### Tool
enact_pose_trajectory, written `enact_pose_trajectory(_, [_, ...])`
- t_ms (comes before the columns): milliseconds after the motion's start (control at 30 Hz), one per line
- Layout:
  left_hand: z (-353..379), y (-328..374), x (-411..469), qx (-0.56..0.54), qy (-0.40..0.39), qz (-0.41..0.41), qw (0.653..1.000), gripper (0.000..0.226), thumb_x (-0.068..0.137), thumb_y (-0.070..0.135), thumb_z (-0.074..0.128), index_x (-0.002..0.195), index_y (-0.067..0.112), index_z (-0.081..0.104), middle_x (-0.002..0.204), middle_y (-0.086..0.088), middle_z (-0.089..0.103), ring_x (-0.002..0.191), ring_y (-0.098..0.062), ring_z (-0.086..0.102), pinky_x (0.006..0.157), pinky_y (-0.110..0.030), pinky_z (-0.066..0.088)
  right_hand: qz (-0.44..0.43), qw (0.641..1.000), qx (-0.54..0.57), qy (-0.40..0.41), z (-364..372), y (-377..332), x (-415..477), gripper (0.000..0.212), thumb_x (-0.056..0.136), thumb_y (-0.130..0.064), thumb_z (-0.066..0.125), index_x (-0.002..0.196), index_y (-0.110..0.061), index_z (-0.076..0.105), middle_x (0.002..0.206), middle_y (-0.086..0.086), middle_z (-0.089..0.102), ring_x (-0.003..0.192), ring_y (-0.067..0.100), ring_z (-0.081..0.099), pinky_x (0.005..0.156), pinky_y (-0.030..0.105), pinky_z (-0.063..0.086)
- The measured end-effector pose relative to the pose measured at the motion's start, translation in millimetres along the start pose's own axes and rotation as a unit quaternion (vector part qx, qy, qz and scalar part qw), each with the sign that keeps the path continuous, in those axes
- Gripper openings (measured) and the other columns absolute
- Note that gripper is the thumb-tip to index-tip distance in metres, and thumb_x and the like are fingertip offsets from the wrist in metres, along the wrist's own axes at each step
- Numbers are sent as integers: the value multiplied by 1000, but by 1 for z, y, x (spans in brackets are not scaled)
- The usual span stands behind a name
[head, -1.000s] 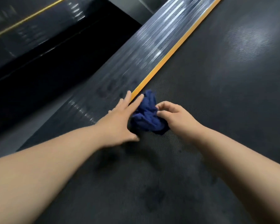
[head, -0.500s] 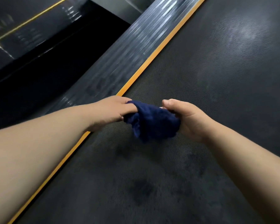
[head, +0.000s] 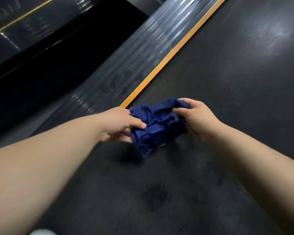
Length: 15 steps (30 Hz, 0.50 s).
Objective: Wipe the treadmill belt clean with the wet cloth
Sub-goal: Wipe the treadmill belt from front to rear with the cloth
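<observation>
A crumpled dark blue cloth (head: 157, 122) is held between both hands just above the black textured treadmill belt (head: 227, 82). My left hand (head: 120, 123) grips its left side, thumb on top and fingers underneath. My right hand (head: 196, 117) pinches its right edge, with the fingers curled into the fabric. A loose corner of the cloth hangs down toward the belt. Dark damp patches mark the belt (head: 153, 192) below the cloth and nearer to me.
An orange strip (head: 173, 51) runs along the belt's left edge, with a ribbed grey side rail (head: 134, 53) beyond it. Farther left is a dark gap and another black machine deck with a thin yellow line (head: 24, 16).
The cloth was bunched on the belt under my fingertips a second ago. Both hands have since taken hold of it, lifted it and pulled it wider between them.
</observation>
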<state>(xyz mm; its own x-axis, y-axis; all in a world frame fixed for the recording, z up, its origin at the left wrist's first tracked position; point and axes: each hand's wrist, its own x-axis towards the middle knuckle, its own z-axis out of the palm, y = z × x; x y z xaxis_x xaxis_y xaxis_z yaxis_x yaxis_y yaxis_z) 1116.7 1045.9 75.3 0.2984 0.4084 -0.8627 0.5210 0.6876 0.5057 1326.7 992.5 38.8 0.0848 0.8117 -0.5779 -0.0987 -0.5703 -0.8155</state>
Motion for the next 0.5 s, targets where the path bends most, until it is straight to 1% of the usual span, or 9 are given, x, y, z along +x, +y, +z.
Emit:
enact_pose_trajectory(67, [-1,-2,9,51,78,50,994,23,83,7,66,103,17,64,94,-5,73,82,-22,70,62,-31,55,-58,994,-93,26,1,5,5,20,86,-4,62,92,-21,71,89,3,73,87,22,69,78,39,57])
enact_pose_trajectory(100, [-1,-2,15,109,135,98,980,19,80,10,68,96,20,66,89,0,72,80,-20,68,61,-28,51,-93,984,-147,45,1,6,7,21,84,-6,64,92,-23,71,90,-2,73,89,17,68,83,38,56])
enact_pose_trajectory(167, [-1,-3,22,241,260,196,914,10,78,14,66,84,23,65,83,8,67,81,-17,62,62,-27,44,-179,943,-259,111,-2,7,7,24,82,-8,65,96,-26,73,91,-10,71,91,11,65,86,34,53])
enact_pose_trajectory(233, [-2,-8,23,356,330,263,833,11,81,14,62,88,23,65,97,8,64,92,-19,55,71,-30,42,-297,867,-370,155,-11,13,3,25,80,-6,65,100,-20,74,99,-5,70,97,18,63,91,33,49])
enact_pose_trajectory(300, [-5,-23,21,473,304,327,760,25,81,10,65,104,19,68,122,5,59,110,-23,51,84,-36,46,-384,790,-461,126,-19,36,-7,23,79,-11,64,98,-16,75,111,3,68,107,29,59,97,33,42])
enact_pose_trajectory(333, [-8,-34,20,526,261,356,727,33,76,6,68,106,19,70,129,2,58,114,-27,52,88,-42,49,-405,770,-483,104,-20,50,-14,21,78,-18,64,96,-16,75,116,5,67,111,31,57,99,37,42])
enact_pose_trajectory(400, [-19,-57,17,581,215,388,682,49,63,-3,72,108,18,72,130,-7,59,109,-34,59,86,-50,51,-411,771,-477,97,-21,68,-27,24,78,-31,64,93,-17,77,120,4,65,116,30,55,99,44,44])
enact_pose_trajectory(433, [-27,-65,15,584,228,383,679,55,60,-7,71,110,17,71,130,-9,59,107,-35,60,86,-51,52,-408,778,-466,108,-19,70,-29,28,78,-37,64,94,-17,77,120,4,65,116,29,55,98,46,44])
enact_pose_trajectory(500, [-41,-72,8,554,295,339,701,61,63,-7,70,119,18,66,137,-10,53,114,-36,55,92,-52,48,-405,775,-472,115,-10,64,-23,39,79,-45,63,105,-17,73,125,6,62,118,29,54,102,45,42])
